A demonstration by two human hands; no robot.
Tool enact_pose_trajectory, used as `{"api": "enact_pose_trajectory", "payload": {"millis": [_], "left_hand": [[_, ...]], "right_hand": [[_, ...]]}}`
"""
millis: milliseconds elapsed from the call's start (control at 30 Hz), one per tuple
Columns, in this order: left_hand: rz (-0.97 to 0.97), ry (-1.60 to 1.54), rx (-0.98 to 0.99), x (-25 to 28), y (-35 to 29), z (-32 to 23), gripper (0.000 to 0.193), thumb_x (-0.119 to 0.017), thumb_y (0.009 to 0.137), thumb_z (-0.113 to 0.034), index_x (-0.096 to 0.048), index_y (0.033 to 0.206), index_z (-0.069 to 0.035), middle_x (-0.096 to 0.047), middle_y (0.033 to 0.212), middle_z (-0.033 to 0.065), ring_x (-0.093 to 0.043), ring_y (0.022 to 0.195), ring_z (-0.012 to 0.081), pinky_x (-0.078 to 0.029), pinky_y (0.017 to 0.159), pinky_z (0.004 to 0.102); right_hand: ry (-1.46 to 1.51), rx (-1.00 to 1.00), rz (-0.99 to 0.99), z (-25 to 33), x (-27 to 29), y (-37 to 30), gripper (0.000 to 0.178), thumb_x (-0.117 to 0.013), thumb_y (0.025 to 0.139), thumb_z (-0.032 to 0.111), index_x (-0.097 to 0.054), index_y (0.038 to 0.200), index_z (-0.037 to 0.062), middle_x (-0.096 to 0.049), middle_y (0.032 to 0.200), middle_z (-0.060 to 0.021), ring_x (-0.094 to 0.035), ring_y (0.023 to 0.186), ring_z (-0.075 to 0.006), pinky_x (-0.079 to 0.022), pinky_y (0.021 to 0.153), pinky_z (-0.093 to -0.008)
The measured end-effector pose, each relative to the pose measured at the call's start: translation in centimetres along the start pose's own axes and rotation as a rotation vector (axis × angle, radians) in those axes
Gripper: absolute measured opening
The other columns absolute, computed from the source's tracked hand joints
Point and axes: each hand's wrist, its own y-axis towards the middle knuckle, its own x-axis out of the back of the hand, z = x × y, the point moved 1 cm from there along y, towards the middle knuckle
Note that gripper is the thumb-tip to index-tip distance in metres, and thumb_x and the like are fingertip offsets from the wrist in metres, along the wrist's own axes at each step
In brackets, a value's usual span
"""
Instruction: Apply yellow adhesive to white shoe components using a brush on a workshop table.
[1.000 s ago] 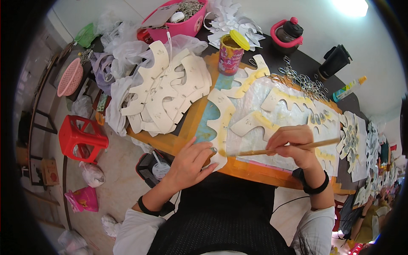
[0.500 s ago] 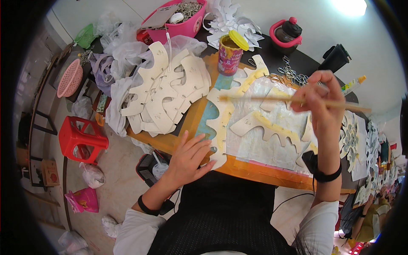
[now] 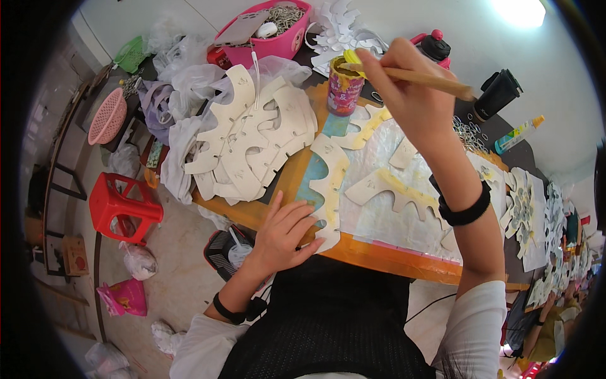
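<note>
My right hand (image 3: 413, 95) grips a wooden-handled brush (image 3: 435, 82) above the far side of the table. The brush's tip is at the mouth of a purple and pink patterned jar (image 3: 344, 95) with yellowish smears inside and a yellow lid tilted at its rim. Fingers spread, my left hand (image 3: 284, 232) lies at the near end of a white scalloped piece (image 3: 329, 183), its fingertips touching the edge. Yellowish smears show along that piece. More smeared pieces, including a curved one (image 3: 394, 186), lie to the right on a whitish sheet.
A stack of white cut pieces (image 3: 252, 139) stands left of the jar. Behind are a pink basket (image 3: 291, 45) of metal parts, a black cup (image 3: 497, 95), metal rings (image 3: 470, 134) and a glue bottle (image 3: 519, 134). A red stool (image 3: 123, 205) stands on the floor at left.
My right hand has moved left and away from me, bringing the brush from over the white pieces to the jar's mouth. My left hand has stayed in place.
</note>
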Motion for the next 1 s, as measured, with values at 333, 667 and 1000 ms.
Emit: {"api": "enact_pose_trajectory", "payload": {"millis": [333,667,1000], "left_hand": [[0.008,-0.004,-0.004,0.0,0.1,0.0,0.037,-0.078,0.071,-0.026,-0.064,0.098,-0.005,-0.063,0.109,0.0109,-0.059,0.108,0.0293,-0.027,0.109,0.0563],[-0.003,0.0,0.003,0.0,0.0,-0.3,0.036,-0.078,0.071,-0.026,-0.065,0.096,-0.005,-0.063,0.108,0.0108,-0.059,0.108,0.0294,-0.027,0.109,0.0566],[-0.027,-0.009,-0.023,0.0,0.1,-0.4,0.035,-0.078,0.07,-0.025,-0.066,0.095,-0.004,-0.064,0.101,0.0101,-0.06,0.102,0.0291,-0.028,0.108,0.0568]], "right_hand": [[-0.026,-0.02,0.02,-2.2,-3.2,-0.5,0.035,-0.074,0.082,0.025,-0.05,0.066,0.0066,-0.049,0.047,-0.0031,-0.05,0.042,-0.0222,-0.039,0.041,-0.0292],[0.478,-0.663,-0.164,-1.0,4.3,-2.8,0.035,-0.067,0.09,0.018,-0.049,0.063,0.0058,-0.057,0.055,-0.003,-0.052,0.043,-0.0037,-0.037,0.04,-0.0169],[0.881,-1.138,-0.082,-0.2,11.2,-10.6,0.028,-0.052,0.098,0.021,-0.047,0.075,0.006,-0.05,0.053,-0.0017,-0.043,0.032,-0.0077,-0.03,0.029,-0.0182]]}}
